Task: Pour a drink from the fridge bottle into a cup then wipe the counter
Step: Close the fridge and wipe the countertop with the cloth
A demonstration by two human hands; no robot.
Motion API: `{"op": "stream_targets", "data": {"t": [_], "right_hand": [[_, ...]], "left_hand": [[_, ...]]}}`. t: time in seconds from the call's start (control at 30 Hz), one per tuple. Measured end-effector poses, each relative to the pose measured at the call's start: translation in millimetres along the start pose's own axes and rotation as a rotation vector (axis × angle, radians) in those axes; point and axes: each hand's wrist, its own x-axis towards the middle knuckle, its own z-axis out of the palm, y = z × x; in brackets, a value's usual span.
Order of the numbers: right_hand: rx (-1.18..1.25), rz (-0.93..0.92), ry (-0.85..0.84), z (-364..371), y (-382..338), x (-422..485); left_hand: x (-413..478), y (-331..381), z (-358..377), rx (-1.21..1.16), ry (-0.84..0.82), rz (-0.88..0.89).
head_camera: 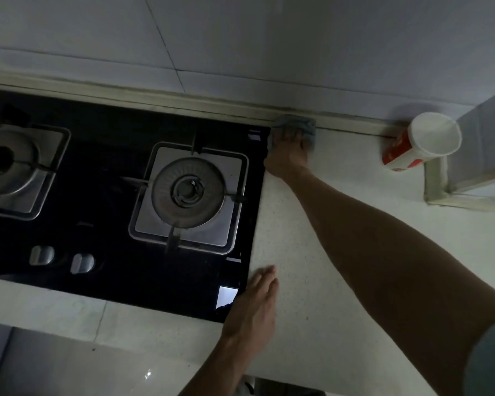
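My right hand [287,155] is stretched to the back of the pale counter [340,224] and presses a blue-grey cloth [303,125] flat against the counter beside the wall strip. My left hand [255,304] rests flat, fingers together, on the counter's front part at the stove's right corner, holding nothing. A red and white paper cup [417,144] stands at the back right, near the wall; its inside looks white and I cannot tell whether it holds liquid. No bottle is in view.
A black glass gas stove [112,267] with two burners [189,190] and two knobs [82,262] fills the left side, its edge touching my right wrist. A tiled column [480,155] juts out at the right behind the cup. Tiled wall runs along the back.
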Motion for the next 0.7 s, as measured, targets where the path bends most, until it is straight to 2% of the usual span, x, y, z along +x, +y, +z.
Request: {"op": "stream_targets", "data": {"t": [0.2,0.33,0.5,0.7], "right_hand": [[-0.072,-0.107,0.025,1,11,-17],[-0.069,-0.148,-0.015,9,9,-65],[-0.096,-0.171,-0.029,32,3,-140],[-0.052,-0.12,-0.02,85,-10,-251]], "left_hand": [[-1,-2,3,0.002,0.029,-0.004],[-10,-5,-1,0.008,0.033,0.076],[-38,-8,1,-0.045,0.113,0.165],[-94,-27,24,0.159,0.066,0.21]]}}
